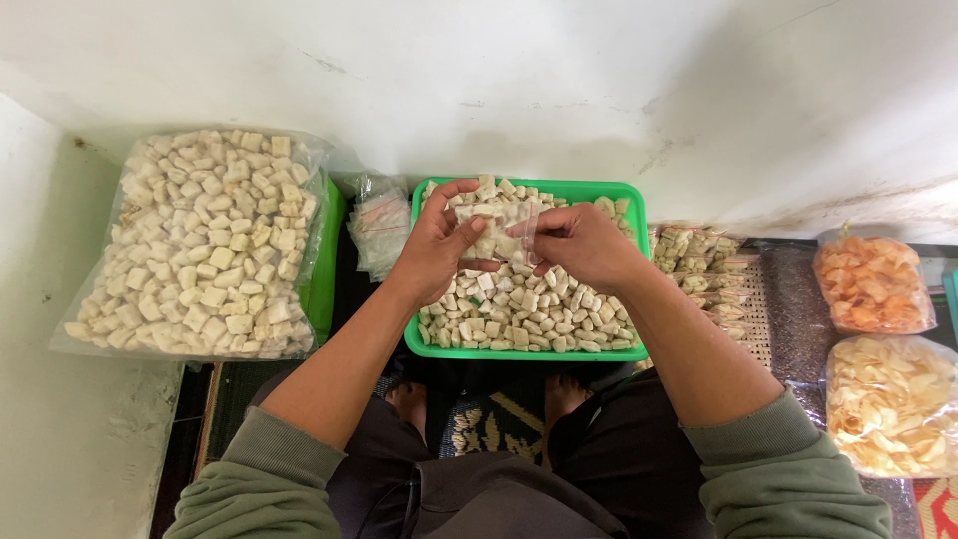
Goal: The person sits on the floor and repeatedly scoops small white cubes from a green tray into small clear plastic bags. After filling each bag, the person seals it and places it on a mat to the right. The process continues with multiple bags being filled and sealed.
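Observation:
A small clear plastic bag filled with pale cracker pieces is held between both hands over a green tray. My left hand grips the bag's left side with thumb on top. My right hand pinches its right upper edge. The tray holds a loose heap of the same pale square cracker pieces. Both forearms in grey-green sleeves reach forward from my lap.
A big clear sack of pale crackers lies at left on another green tray. A bundle of small empty plastic bags sits between the trays. At right lie small filled packets, an orange-cracker bag and a yellow-cracker bag. A white wall stands behind.

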